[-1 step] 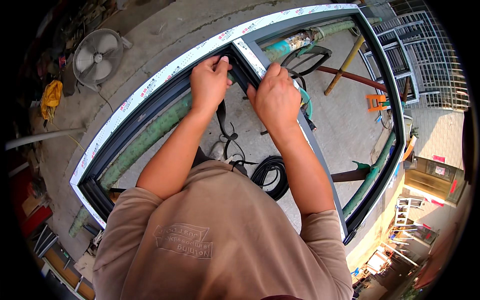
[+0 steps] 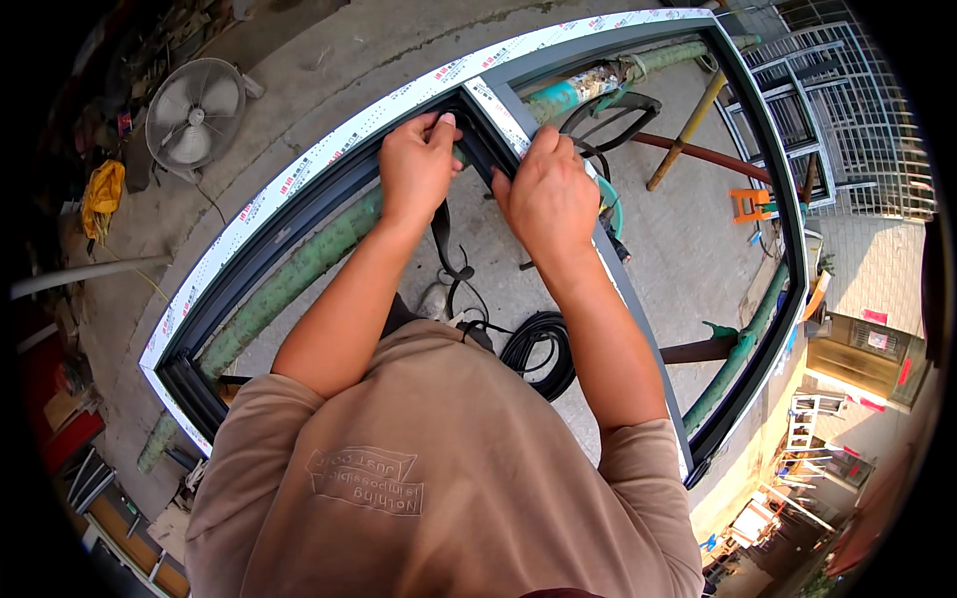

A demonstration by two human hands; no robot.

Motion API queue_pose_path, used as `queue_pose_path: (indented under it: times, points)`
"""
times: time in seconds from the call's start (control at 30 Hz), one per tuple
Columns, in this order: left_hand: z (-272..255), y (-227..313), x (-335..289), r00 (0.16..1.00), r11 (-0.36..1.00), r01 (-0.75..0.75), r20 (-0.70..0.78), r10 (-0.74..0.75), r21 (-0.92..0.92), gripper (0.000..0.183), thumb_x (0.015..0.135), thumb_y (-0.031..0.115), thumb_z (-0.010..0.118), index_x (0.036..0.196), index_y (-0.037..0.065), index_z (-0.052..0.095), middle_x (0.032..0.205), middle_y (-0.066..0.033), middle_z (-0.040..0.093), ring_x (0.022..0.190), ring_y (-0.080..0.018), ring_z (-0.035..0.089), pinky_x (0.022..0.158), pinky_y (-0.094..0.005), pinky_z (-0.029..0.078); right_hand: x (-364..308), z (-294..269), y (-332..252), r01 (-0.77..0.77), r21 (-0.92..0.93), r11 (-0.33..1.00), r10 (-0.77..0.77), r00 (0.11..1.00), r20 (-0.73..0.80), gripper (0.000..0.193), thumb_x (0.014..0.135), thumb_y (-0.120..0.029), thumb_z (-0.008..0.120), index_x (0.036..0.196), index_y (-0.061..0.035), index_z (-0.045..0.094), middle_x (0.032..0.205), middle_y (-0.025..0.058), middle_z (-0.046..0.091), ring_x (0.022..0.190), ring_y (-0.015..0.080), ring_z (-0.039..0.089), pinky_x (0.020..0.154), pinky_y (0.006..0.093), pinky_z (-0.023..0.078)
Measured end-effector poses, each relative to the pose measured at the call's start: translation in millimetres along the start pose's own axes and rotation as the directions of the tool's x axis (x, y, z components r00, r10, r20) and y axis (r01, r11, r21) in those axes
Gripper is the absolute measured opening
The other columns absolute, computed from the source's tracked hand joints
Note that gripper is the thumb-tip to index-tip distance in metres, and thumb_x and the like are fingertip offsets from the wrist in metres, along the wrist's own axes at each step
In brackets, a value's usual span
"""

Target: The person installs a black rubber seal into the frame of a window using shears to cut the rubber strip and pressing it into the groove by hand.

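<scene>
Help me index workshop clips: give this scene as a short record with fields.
Left hand: at the frame's inner corner beside the divider; hold unclear
Right hand: gripping over the divider bar
Workpiece: large dark frame with white printed film
Hanging: black strip below the left hand
Beneath: green pipes
Ground: black coil near the person; fan at left
</scene>
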State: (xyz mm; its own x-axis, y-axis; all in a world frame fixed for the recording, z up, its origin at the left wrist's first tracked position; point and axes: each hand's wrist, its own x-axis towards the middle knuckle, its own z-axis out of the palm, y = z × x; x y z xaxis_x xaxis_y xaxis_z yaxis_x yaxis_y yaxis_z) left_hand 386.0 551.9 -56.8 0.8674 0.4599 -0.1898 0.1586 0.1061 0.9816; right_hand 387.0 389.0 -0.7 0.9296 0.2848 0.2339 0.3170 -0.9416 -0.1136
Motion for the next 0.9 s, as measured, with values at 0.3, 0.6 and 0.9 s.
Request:
queue_pose_path:
  times: [0.3,0.6,0.9]
  points:
    - [0,2,-1,1.0,1.0,0.004,0.001,-0.004,0.022,0.042,0.113,0.026,0.073,0.131,-0.012,0.075,0.098,-0.0112,0.083,0.063,-0.013,0.068,0.058,-0.0302,0.057,37,5,-11,-0.1,0.218,0.971,0.099,0.995,0.016,0.066,0.092,-0.055,0.088,0.114,0.0019,0.064,0.109,0.028,0.08,0.099,0.0481,0.079,0.083,0.0541,0.063]
    - [-10,3,-6,0.997,0.998,0.041,0.071,-0.043,0.04,0.05,0.111,0.02,0.076,0.147,-0.012,0.065,0.112,-0.0134,0.081,0.073,-0.0143,0.073,0.065,-0.0308,0.059,41,8,-15,-0.137,0.183,0.973,0.13,0.99,0.052,0.061,0.095,-0.05,0.087,0.118,0.0007,0.062,0.104,0.0256,0.078,0.091,0.0465,0.082,0.079,0.0542,0.066]
    - [-5,-4,-23,0.997,0.993,-0.061,-0.048,0.056,-0.1,0.04,0.106,0.007,0.078,0.137,-0.013,0.062,0.118,-0.0174,0.075,0.086,-0.0179,0.078,0.075,-0.0316,0.065,39,-2,-17,-0.2,0.258,0.945,0.179,0.979,0.102,0.057,0.095,-0.044,0.087,0.123,0.0007,0.066,0.113,0.0243,0.08,0.097,0.0468,0.079,0.087,0.0543,0.063]
